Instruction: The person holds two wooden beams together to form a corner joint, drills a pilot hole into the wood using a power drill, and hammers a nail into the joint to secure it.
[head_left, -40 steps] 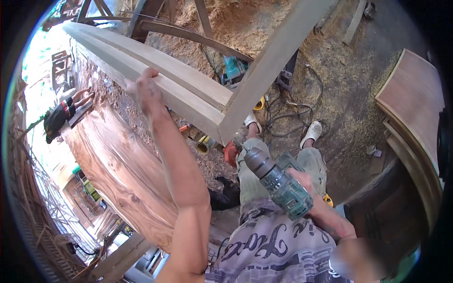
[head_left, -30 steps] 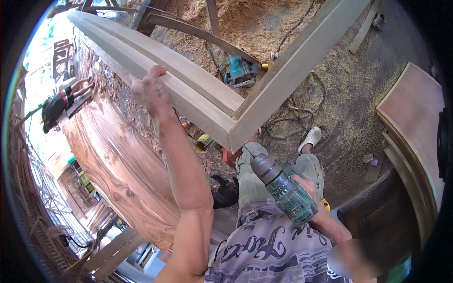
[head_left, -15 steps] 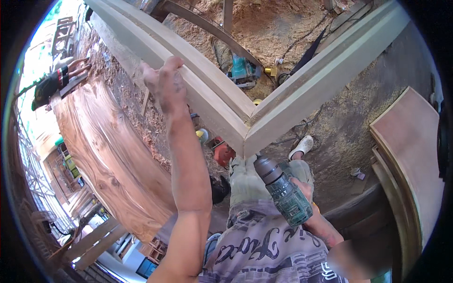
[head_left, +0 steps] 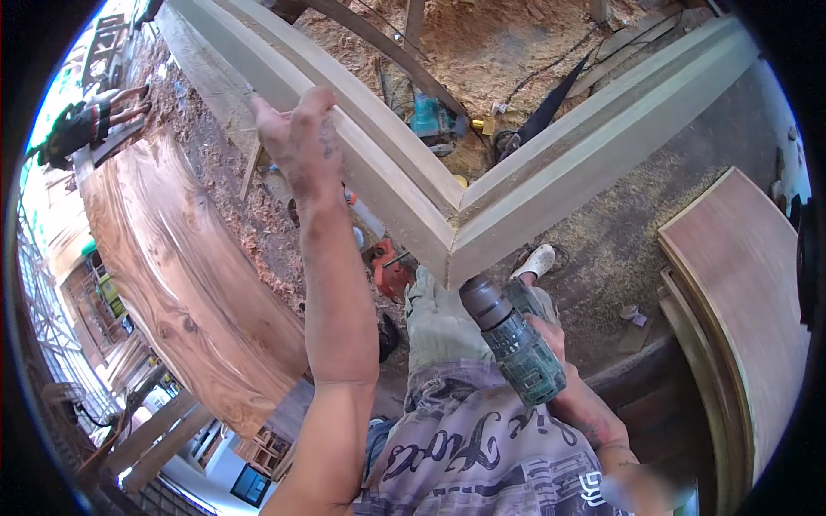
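Observation:
A pale wooden frame (head_left: 551,200) with grooved rails meets in a V-shaped corner just in front of me. My left hand (head_left: 303,142) grips the left rail, thumb and fingers wrapped over its upper edge. Below the corner, my right hand (head_left: 551,335) is closed round the handle of a dark green cordless drill (head_left: 525,361). The drill's black chuck end points up toward the corner joint, close to its underside. Whether a bit touches the wood cannot be made out. The drill body partly hides my right fingers.
A large wavy-grained wood slab (head_left: 176,275) lies at the left, with another person (head_left: 82,129) beyond it. Curved plywood panels (head_left: 731,284) stand at the right. A red power tool (head_left: 391,271) and a teal one (head_left: 432,116) sit on the sawdust-covered floor.
The view has shifted slightly. The drill stays just below the frame corner, and my left hand keeps its grip on the rail. The other person has changed posture.

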Demonstrator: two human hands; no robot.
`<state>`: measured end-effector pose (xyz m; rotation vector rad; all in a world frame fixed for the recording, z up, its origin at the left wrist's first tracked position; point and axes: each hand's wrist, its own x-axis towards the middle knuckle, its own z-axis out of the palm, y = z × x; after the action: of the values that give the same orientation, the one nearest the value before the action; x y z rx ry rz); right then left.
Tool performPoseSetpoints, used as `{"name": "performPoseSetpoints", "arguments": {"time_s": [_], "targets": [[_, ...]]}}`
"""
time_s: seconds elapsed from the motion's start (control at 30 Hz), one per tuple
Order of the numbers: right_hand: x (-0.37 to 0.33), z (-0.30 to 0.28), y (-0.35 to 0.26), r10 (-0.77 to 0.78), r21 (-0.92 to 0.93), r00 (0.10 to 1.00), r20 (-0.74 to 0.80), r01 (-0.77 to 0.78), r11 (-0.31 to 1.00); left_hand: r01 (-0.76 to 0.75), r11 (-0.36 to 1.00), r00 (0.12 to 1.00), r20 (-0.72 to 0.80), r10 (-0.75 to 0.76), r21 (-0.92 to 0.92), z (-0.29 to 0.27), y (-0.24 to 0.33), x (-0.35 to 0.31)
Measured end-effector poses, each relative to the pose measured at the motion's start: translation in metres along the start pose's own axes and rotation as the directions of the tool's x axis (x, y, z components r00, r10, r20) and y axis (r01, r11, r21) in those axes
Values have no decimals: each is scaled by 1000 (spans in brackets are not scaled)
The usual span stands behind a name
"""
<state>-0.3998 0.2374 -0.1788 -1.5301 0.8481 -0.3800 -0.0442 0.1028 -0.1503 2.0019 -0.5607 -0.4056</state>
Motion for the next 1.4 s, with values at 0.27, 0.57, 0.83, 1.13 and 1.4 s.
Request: {"name": "performPoseSetpoints", "arguments": {"time_s": [0.27,0.57,0.83,1.13,1.4], "targets": [[6,-1,3,-15,11,1000,5,15,1000,3,998,1000,10,-2,-64,1,-1,3],[8,-12,4,-10,63,997,76,5,998,22,997,1000,23,-20,-71,1,-6,2],[1,-11,6,-79,77,997,-3,79,994,-52,987,999,-8,51,-150,0,-24,10],[-20,21,13,-171,87,974,-149,185,979,-156,952,986,-7,164,263,-5,-47,52],[-24,13,13,-53,145,982,-180,80,986,-253,868,962,15,273,426,5,-55,45]]}}
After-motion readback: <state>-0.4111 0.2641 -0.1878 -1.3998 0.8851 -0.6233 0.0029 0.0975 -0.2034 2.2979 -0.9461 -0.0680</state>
